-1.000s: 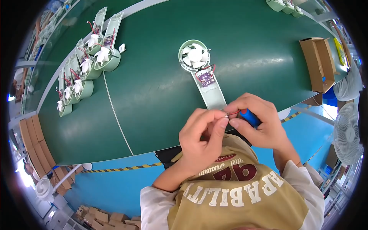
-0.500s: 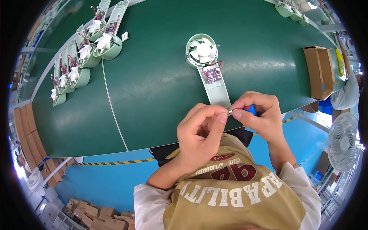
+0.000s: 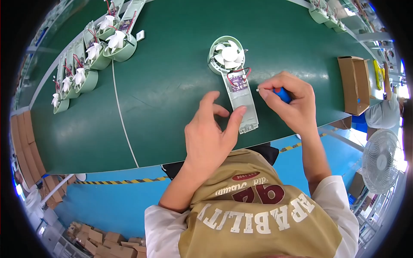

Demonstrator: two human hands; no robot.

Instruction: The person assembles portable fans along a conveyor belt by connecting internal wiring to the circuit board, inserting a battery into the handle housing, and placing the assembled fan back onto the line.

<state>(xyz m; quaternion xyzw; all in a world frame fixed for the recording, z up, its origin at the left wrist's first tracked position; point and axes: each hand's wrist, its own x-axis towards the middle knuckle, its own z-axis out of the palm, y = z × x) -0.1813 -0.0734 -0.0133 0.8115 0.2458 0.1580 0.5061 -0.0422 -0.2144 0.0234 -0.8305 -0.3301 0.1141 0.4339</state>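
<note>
A pale green handheld fan body [image 3: 247, 112] lies on the green table, its handle open toward me. White fan blades [image 3: 229, 54] sit in its round head, and a purple circuit board [image 3: 238, 82] with red and black wires lies in the handle. My left hand [image 3: 211, 133] has its fingers apart, the thumb over or against the handle's lower left edge; contact is unclear. To the right of the handle, my right hand [image 3: 293, 101] is closed around a blue cylinder [image 3: 282, 95], perhaps a battery, mostly hidden in the palm. A tiny white piece [image 3: 258, 90] pokes out at its fingertips.
Several similar open fan bodies [image 3: 121, 50] stand at the table's far left, beside a small white block [image 3: 140, 35]. More fan bodies [image 3: 319, 13] are at the far right. A cardboard box [image 3: 354, 86] stands on the right edge, near another person's sleeve [image 3: 383, 113] and a large fan [image 3: 381, 161].
My hands have parted: the left let go of the small piece, opened and moved left beside the handle. My right hand moved up and away with the blue cylinder.
</note>
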